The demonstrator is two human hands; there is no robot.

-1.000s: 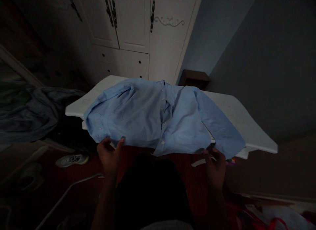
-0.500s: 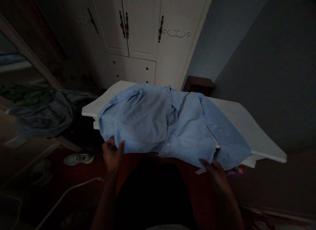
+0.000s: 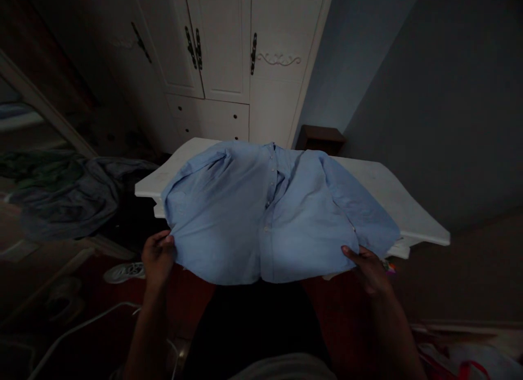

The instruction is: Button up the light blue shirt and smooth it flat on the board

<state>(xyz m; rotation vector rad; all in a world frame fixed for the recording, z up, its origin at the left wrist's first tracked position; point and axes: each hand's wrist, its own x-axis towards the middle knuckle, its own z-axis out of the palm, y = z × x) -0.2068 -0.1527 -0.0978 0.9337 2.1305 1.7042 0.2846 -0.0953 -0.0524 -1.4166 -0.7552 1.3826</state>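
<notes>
A light blue button-up shirt lies front side up across a white table, its collar end at the far edge and its hem hanging over the near edge. My left hand pinches the shirt's left lower edge between thumb and fingers. At the other lower corner my right hand grips the fabric, thumb on top. Between the two hands the hem is drawn wide. The button placket runs down the middle, with a gap and folds partway along it. One sleeve slants down on the right over the tabletop.
Behind the table stands a white wardrobe with dark handles. A brown box-like piece sits by the wall. Grey and green clothes are heaped at left. A white shoe and a white cord lie on the red floor.
My left hand has moved outward to the left and now holds the shirt's edge. The hem is pulled wider and nearer to me, and its front lies smoother. The view has shifted slightly.
</notes>
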